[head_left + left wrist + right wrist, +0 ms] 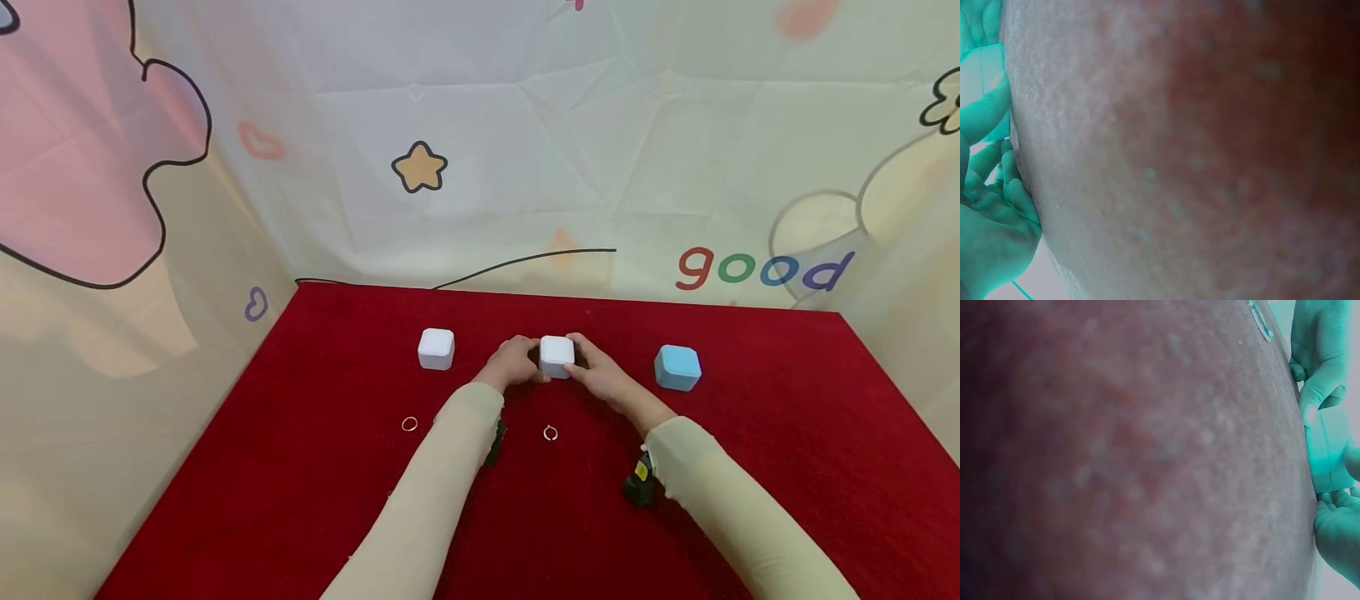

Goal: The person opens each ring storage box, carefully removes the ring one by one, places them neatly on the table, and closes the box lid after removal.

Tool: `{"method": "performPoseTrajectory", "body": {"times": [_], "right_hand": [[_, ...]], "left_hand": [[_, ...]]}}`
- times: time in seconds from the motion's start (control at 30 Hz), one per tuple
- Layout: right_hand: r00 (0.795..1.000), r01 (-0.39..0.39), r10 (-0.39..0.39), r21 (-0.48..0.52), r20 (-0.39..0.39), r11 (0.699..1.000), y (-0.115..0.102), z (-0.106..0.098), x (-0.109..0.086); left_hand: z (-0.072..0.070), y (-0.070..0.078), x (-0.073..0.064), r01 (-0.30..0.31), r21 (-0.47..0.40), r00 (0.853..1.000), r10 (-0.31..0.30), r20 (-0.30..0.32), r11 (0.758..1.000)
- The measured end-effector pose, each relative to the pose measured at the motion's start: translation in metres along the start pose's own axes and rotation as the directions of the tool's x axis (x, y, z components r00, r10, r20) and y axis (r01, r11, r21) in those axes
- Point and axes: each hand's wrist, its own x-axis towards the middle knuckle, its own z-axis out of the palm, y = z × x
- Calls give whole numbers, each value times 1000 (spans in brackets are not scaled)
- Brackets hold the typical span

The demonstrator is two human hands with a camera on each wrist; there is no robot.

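Note:
A small white ring box (557, 357) with rounded corners stands between both hands, its lid down. My left hand (516, 363) grips it from the left, thumb at the near side and curled fingers behind. From the right, my right hand (606, 377) holds it with the thumb in front and the index finger at the far corner. In the left wrist view, the left hand (997, 231) and part of the box (991, 69) show at the edge. The right wrist view shows the box (1329, 447) between both thumbs; most of that view is blurred cloth.
Another white box (437, 349) stands to the left, and a light blue box (678, 368) to the right. A gold ring (409, 430) and a silvery ring (551, 439) lie nearer on the red cloth (300, 500). A printed curtain (510, 183) hangs behind the table.

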Motion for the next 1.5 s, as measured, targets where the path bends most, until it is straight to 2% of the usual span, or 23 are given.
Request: {"method": "performPoseTrajectory", "body": {"times": [0.23, 0.43, 0.73, 0.87, 1.1, 1.27, 1.5], "right_hand": [[999, -41, 40, 55, 14, 998, 1, -6, -2], [997, -69, 64, 135, 40, 988, -2, -12, -5], [995, -92, 83, 182, 55, 979, -7, -15, -9], [995, -96, 94, 159, 19, 983, -8, -12, -8], [992, -84, 85, 10, -92, 996, -17, -1, -12], [984, -111, 116, 42, -137, 993, -26, 2, -14], [971, -157, 163, 50, -175, 986, -35, 0, -19]], "left_hand": [[-1, 4, 0, -19, -3, 1000, 19, 24, 1000], [-1, 5, 5, -10, 30, 999, 8, 45, 1000], [0, 1, 5, -67, 26, 997, 66, 40, 997], [-1, -1, 4, -82, 17, 996, 81, 42, 996], [-5, -2, -1, -77, -14, 995, 78, 56, 997], [-8, -1, -6, -69, -11, 996, 69, 58, 998], [-17, 1, -15, -34, -102, 995, 43, 86, 994]]}}
